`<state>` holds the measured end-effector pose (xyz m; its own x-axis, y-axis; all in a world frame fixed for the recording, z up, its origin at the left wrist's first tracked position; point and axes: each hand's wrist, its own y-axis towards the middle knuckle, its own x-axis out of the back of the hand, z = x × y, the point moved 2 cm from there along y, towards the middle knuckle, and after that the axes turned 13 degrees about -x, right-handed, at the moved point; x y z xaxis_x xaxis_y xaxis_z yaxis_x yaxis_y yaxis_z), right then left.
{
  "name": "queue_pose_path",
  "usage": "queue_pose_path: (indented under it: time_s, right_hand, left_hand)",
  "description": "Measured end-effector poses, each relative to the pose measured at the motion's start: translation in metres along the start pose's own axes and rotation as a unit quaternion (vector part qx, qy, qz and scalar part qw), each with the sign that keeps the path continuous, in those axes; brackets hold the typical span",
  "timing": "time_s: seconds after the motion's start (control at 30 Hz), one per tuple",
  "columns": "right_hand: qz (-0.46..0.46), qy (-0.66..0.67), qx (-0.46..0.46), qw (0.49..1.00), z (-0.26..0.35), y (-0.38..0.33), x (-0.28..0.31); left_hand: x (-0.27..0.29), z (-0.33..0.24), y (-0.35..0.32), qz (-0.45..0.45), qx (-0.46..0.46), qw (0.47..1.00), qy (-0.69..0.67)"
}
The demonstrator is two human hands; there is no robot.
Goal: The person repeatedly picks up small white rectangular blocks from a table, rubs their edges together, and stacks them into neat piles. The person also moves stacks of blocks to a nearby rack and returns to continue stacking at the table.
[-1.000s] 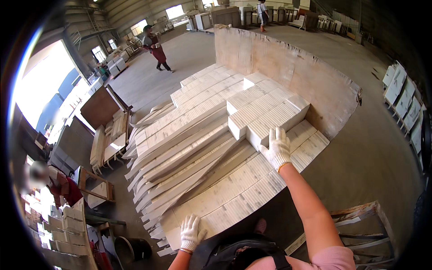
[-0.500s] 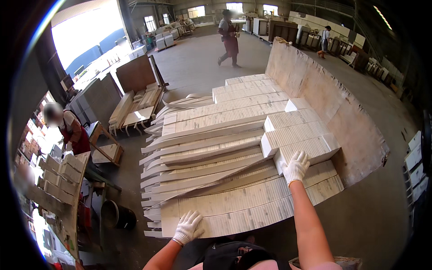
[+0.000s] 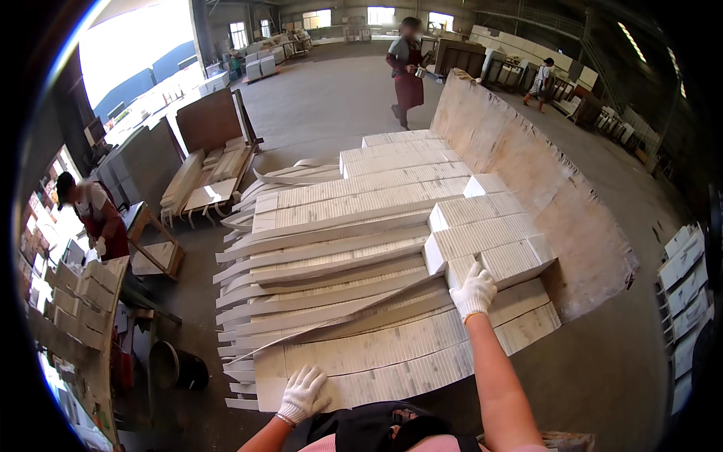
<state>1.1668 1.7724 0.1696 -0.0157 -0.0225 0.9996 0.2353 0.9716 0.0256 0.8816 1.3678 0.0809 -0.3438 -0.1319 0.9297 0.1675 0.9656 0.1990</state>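
White knit covers the left hand (image 3: 303, 393) and the right hand (image 3: 474, 292). The left hand lies palm down on the near left corner of a broad layer of pale ribbed blocks (image 3: 399, 339), its grip loosely spread and its fingers pointing away from the body. The right hand touches the near end of a raised stack (image 3: 489, 235) of similar blocks, with the thumb apart toward the left and the fingers reaching over the top; whether that grip pinches anything cannot be told. The raised stack sits on the right part of the layer, just beside an upright wooden board (image 3: 527, 181). Long pale strips (image 3: 324, 256) run across the layer, their loose ends sticking out past its left side, and one narrow strip (image 3: 361, 305) slants over the others toward the stack.

Beyond the far edge, a person in a dark red apron (image 3: 407, 75) holds a small container. At the left, a second person (image 3: 94, 215) bends near a surface (image 3: 105, 369) carrying more pale pieces (image 3: 79, 305). A black bucket (image 3: 178, 367) is near that surface. Light slabs (image 3: 687, 309) stand in a row at the far right.
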Motion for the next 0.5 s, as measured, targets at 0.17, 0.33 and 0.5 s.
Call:
queue_pose_path:
  time_s: [0.17, 0.33, 0.5]
  right_hand:
    - [0.085, -0.051, -0.040, 0.994, 0.012, 0.017, 0.011]
    - [0.100, -0.020, -0.091, 0.991, 0.023, 0.022, 0.016]
    - [0.068, -0.001, -0.086, 0.994, 0.024, 0.023, 0.011]
  left_hand:
    - [-0.001, 0.001, 0.003, 0.009, -0.001, 1.000, -0.004]
    - [0.004, 0.000, 0.007, 0.023, -0.005, 0.999, -0.023]
    - [-0.012, 0.012, -0.004, -0.026, -0.053, 0.998, -0.014]
